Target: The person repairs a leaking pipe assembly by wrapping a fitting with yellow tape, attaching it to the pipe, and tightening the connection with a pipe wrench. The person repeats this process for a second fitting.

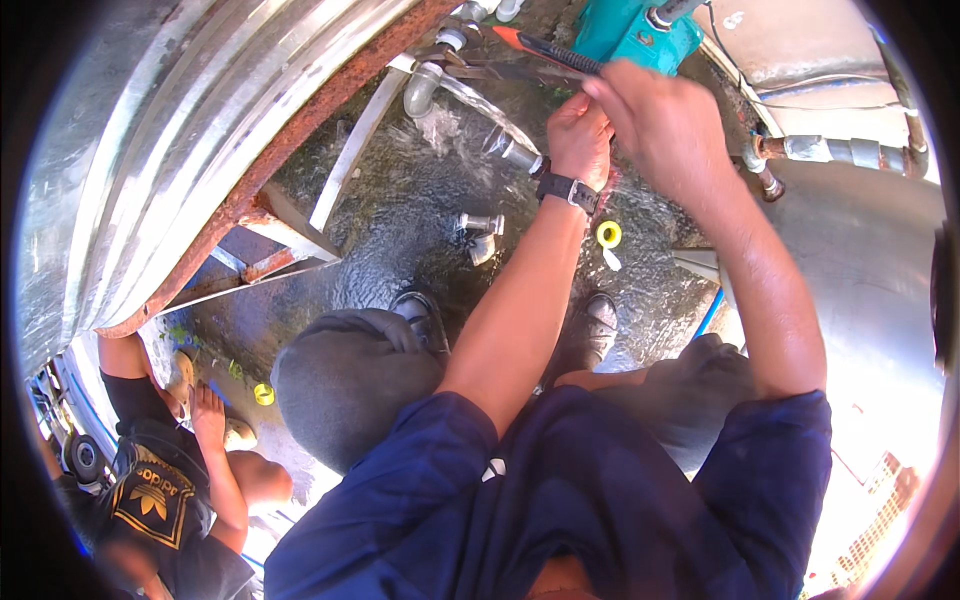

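My left hand (580,143), with a black watch (568,190) on its wrist, is curled closed beside the pipework; what its fingers hold is hidden. Just right of it and slightly higher, my right hand (662,120) is also closed, its thumb and fingers bent close to the left fingertips. A long tool with an orange-and-black grip (548,48) reaches up to the right hand's knuckles; whether that hand holds it cannot be made out. A grey pipe with a coupling (520,155) ends next to my left wrist. A grey elbow (423,88) sits farther left.
A loose pipe fitting (481,235) and a yellow tape roll (608,235) lie on the wet floor (390,240). A teal pump-like housing (640,35) stands ahead. Rust-edged corrugated metal (200,130) rises left, a metal tank (860,240) right. Another person (170,480) crouches at lower left.
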Action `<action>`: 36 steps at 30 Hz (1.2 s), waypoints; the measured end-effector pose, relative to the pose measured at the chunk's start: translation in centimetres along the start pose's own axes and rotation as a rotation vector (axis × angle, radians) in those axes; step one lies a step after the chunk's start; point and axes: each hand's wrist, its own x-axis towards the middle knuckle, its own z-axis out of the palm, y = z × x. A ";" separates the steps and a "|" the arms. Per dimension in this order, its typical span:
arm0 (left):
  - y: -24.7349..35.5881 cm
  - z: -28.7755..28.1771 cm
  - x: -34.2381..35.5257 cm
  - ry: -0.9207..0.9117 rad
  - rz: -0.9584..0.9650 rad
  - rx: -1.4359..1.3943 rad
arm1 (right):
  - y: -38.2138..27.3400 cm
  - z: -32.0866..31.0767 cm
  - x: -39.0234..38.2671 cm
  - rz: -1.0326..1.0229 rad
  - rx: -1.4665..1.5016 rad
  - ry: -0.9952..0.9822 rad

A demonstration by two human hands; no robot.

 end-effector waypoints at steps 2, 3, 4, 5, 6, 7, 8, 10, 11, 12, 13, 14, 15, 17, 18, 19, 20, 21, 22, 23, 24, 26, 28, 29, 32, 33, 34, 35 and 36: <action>0.1 -0.1 0.0 -0.028 0.026 -0.024 | 0.4 2.4 -2.8 0.101 0.058 -0.022; 0.2 -0.1 0.1 -0.060 -0.003 -0.001 | 0.4 3.2 -3.8 0.155 0.082 -0.039; 0.3 -0.1 0.0 -0.093 -0.033 0.021 | 0.5 3.7 -4.5 0.229 0.101 -0.075; 0.4 -0.1 -0.1 -0.116 -0.056 0.047 | 0.6 3.9 -4.9 0.211 0.103 -0.084; 0.5 0.0 -0.1 -0.149 -0.013 0.070 | 0.5 3.8 -5.0 0.216 0.099 -0.108; 0.6 0.1 -0.2 -0.170 -0.025 0.070 | 0.5 3.4 -4.7 0.218 0.089 -0.122; 0.5 0.2 -0.3 -0.182 -0.023 0.065 | 0.4 2.6 -4.3 0.225 0.129 -0.140; 0.5 0.1 -0.4 -0.218 -0.016 0.013 | 0.3 0.6 -2.6 0.178 0.093 -0.186; 0.5 0.1 -0.4 -0.144 -0.043 0.010 | 0.2 -0.5 -1.5 0.182 0.070 -0.227; 0.5 -0.1 -0.4 -0.106 -0.049 -0.010 | 0.1 -1.7 -0.1 0.183 0.058 -0.255; 0.4 -0.4 -0.3 -0.041 -0.082 -0.018 | 0.0 -2.6 1.5 0.091 0.032 -0.226; 0.4 -0.8 -0.1 -0.086 -0.086 -0.020 | 0.0 -3.5 3.3 0.004 0.007 -0.200; 0.4 -1.2 0.1 -0.156 -0.077 -0.051 | -0.2 -4.2 5.2 -0.115 -0.003 -0.135; 0.2 -1.8 0.5 -0.148 -0.128 -0.051 | -1.0 -4.8 9.3 -0.252 -0.017 -0.073; 0.0 -2.0 0.6 -0.182 -0.109 -0.089 | -1.5 -5.3 10.7 -0.214 -0.067 -0.140; -0.1 -2.1 0.6 -0.179 -0.105 -0.107 | -2.0 -5.7 12.2 -0.176 -0.115 -0.209; -0.2 -2.2 0.6 -0.168 -0.115 -0.106 | -2.3 -6.2 13.2 -0.137 -0.163 -0.279; -0.3 -2.1 0.6 -0.180 -0.104 -0.142 | -2.6 -6.7 13.6 -0.141 -0.165 -0.297; -0.3 -2.0 0.4 -0.182 -0.107 -0.157 | -2.9 -7.0 13.9 -0.146 -0.165 -0.318; -0.3 -1.9 0.3 -0.212 -0.089 -0.186 | -3.1 -7.2 13.9 -0.151 -0.162 -0.339; -0.2 -1.8 0.2 -0.162 -0.113 -0.185 | -3.3 -7.4 13.7 -0.110 -0.167 -0.343; 0.0 -1.5 0.1 -0.120 -0.115 -0.213 | -3.3 -7.6 12.7 -0.152 -0.140 -0.269; 0.2 -1.4 0.1 -0.111 -0.137 -0.219 | -3.1 -7.2 11.7 -0.156 -0.129 -0.213; 0.3 -1.4 0.2 -0.103 -0.144 -0.222 | -3.0 -6.8 11.3 -0.146 -0.135 -0.189; 0.3 -1.9 0.3 -0.164 -0.144 -0.265 | -2.0 -5.7 9.8 -0.030 -0.111 -0.215; 0.3 -2.1 0.4 -0.175 -0.142 -0.270 | -1.3 -5.2 8.9 0.026 -0.094 -0.242; 0.2 -2.2 0.4 -0.194 -0.142 -0.273 | -0.7 -4.6 7.6 0.008 -0.067 -0.166; 0.2 -2.3 0.5 -0.192 -0.142 -0.279 | -0.3 -3.7 5.8 -0.012 -0.040 -0.090; 0.1 -2.3 0.5 -0.179 -0.131 -0.256 | 0.2 -2.6 3.9 -0.072 0.004 0.024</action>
